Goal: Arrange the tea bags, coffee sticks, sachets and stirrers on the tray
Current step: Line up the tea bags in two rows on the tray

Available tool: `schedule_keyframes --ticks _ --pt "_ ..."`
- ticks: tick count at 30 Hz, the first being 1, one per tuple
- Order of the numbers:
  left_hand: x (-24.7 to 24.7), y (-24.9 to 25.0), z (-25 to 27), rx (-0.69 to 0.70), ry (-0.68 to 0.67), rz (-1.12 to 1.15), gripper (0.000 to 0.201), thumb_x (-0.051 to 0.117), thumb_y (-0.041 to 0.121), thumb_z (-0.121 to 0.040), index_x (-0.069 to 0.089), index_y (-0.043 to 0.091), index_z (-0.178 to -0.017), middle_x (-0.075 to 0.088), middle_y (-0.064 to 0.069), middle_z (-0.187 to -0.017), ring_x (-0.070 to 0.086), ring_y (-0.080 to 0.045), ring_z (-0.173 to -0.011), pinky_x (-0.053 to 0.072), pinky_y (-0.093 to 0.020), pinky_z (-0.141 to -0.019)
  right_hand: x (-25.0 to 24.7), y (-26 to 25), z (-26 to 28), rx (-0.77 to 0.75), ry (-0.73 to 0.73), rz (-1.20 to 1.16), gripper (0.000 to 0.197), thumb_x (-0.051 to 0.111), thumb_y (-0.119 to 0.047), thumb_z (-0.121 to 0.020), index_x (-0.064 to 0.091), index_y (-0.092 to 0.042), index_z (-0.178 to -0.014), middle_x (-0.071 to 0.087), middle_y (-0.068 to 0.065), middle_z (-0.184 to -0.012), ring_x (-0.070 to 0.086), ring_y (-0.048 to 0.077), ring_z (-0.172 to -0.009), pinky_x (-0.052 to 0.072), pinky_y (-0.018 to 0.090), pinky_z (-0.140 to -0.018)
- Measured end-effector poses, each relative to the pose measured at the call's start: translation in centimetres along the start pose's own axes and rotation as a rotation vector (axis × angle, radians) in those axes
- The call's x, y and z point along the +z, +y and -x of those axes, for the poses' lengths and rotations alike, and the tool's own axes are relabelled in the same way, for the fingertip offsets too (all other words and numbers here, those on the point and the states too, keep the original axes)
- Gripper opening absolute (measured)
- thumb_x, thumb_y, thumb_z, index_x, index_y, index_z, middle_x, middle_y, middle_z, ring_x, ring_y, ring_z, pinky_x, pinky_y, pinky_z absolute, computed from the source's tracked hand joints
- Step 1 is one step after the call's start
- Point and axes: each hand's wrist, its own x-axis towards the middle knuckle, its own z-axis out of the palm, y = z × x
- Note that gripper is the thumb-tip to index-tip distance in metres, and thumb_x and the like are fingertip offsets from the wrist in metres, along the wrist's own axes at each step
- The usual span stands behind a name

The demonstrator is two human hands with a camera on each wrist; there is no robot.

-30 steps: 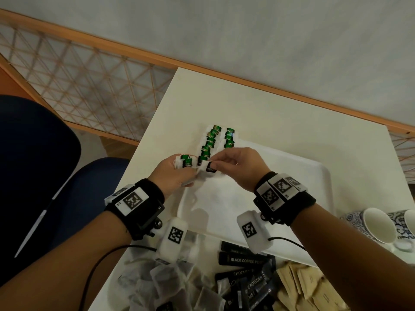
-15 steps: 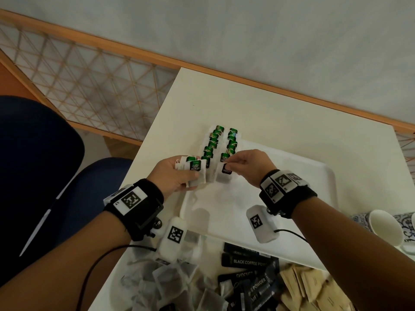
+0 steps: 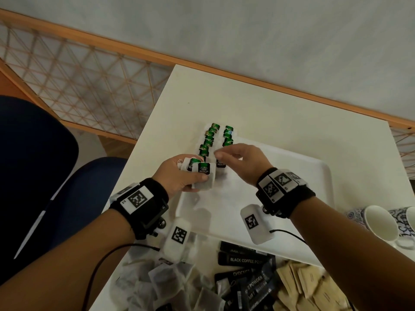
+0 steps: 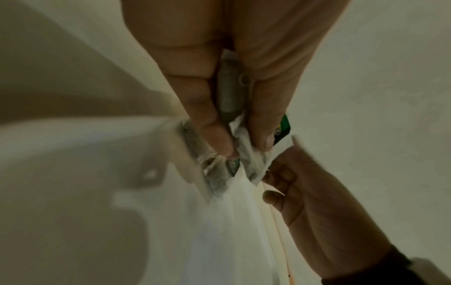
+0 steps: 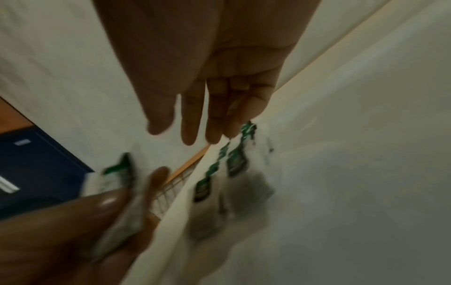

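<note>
The left hand [image 3: 177, 173] grips a small bunch of green tea bags [image 3: 203, 176] — white paper pouches with green-and-black tags — just short of the right hand [image 3: 241, 162], whose fingers [image 5: 190, 123] hang relaxed, holding nothing. Beyond the fingertips, two rows of tea bags [image 3: 215, 140] run lengthwise away across the white tray [image 3: 292, 176] on a cream bench [image 3: 280, 113] — grey wall behind.

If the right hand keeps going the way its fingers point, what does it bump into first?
Most likely the small bunch of green-tagged tea bags held in the left hand. The right hand is open, its fingers aimed toward them with little gap, though depth is hard to judge.
</note>
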Motion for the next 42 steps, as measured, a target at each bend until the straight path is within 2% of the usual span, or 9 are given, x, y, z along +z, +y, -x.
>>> schedule_keyframes --ticks 4,9,14,17,23,31,35,38,42 --pt "0.2 -0.1 0.3 0.005 0.0 -0.047 0.038 0.074 -0.013 -0.069 0.067 0.016 -0.092 0.067 -0.003 -0.078 0.067 -0.018 -0.072 0.059 -0.033 -0.062 1.1 -0.6 1.4 0.017 -0.124 -0.126 0.014 0.07 -0.032 -0.083 0.074 -0.026 -0.095 0.068 -0.013 -0.079 0.058 -0.008 -0.069 0.044 0.006 -0.065" --pt "-0.9 -0.2 0.6 0.0 0.042 -0.038 0.02 0.065 -0.005 -0.083 0.065 0.011 -0.095 0.067 -0.011 -0.08 0.065 -0.016 -0.065 0.057 -0.025 -0.057 1.0 -0.1 2.1 0.013 -0.029 -0.068 0.004 0.07 -0.024 -0.084 0.073 -0.025 -0.084 0.061 -0.017 -0.063 0.053 -0.007 -0.057 0.041 0.006 -0.059" --pt "-1.8 0.4 0.3 -0.034 0.122 0.049 0.028 0.034 -0.002 -0.092 0.057 0.004 -0.106 0.067 -0.016 -0.095 0.067 -0.025 -0.075 0.06 -0.035 -0.067 0.9 0.6 2.6 0.059 -0.074 0.041 0.006 0.068 -0.025 -0.084 0.072 -0.029 -0.084 0.072 -0.004 -0.08 0.064 0.014 -0.08 0.051 0.029 -0.077" --pt "-1.9 0.7 0.5 -0.027 0.121 0.093 0.03 0.027 -0.001 -0.092 0.054 0.007 -0.104 0.066 -0.02 -0.102 0.066 -0.031 -0.086 0.057 -0.041 -0.076 1.0 1.0 2.6 0.078 -0.096 0.057 0.01 0.068 -0.025 -0.084 0.075 -0.022 -0.092 0.072 -0.003 -0.082 0.065 0.014 -0.082 0.051 0.027 -0.079" --pt "-1.7 0.4 0.3 -0.009 0.133 0.059 0.019 0.049 0.0 -0.094 0.06 0.01 -0.106 0.063 -0.014 -0.103 0.065 -0.025 -0.084 0.061 -0.035 -0.068 0.7 2.0 1.0 0.118 -0.066 0.106 0.014 0.065 -0.027 -0.087 0.074 -0.021 -0.097 0.065 -0.011 -0.075 0.056 -0.004 -0.07 0.041 0.009 -0.063" --pt "-0.8 0.2 0.2 0.001 0.129 0.051 0.023 0.066 -0.003 -0.083 0.063 0.014 -0.098 0.067 -0.012 -0.099 0.067 -0.021 -0.074 0.06 -0.03 -0.06 0.6 2.4 -0.8 0.161 -0.013 0.073 0.016 0.066 -0.028 -0.086 0.072 -0.02 -0.098 0.062 -0.012 -0.075 0.055 0.001 -0.072 0.043 0.019 -0.073" --pt "-0.3 0.2 0.2 0.008 0.104 0.027 0.023 0.068 -0.003 -0.082 0.064 0.013 -0.099 0.068 -0.01 -0.094 0.069 -0.016 -0.068 0.06 -0.029 -0.058 0.6 2.5 -0.7 0.125 0.028 0.115 0.014 0.067 -0.04 -0.083 0.068 -0.032 -0.095 0.062 -0.013 -0.081 0.056 0.003 -0.074 0.043 0.022 -0.067" --pt "0.1 0.1 0.2 0.007 0.072 0.018 0.025 0.068 -0.002 -0.081 0.064 0.011 -0.102 0.069 -0.009 -0.09 0.069 -0.013 -0.065 0.059 -0.028 -0.057 0.6 1.3 -0.1 0.033 0.081 0.054 0.017 0.064 -0.045 -0.084 0.069 -0.033 -0.094 0.062 -0.019 -0.085 0.056 -0.004 -0.075 0.041 0.015 -0.065" --pt "0.1 -0.1 0.5 -0.005 0.027 -0.01 0.024 0.069 -0.002 -0.081 0.064 0.01 -0.101 0.069 -0.009 -0.088 0.07 -0.016 -0.069 0.06 -0.031 -0.066 1.8 -0.4 0.5 0.047 -0.077 -0.114 0.016 0.069 -0.036 -0.083 0.071 -0.027 -0.096 0.065 -0.016 -0.075 0.058 -0.007 -0.067 0.041 0.007 -0.061"
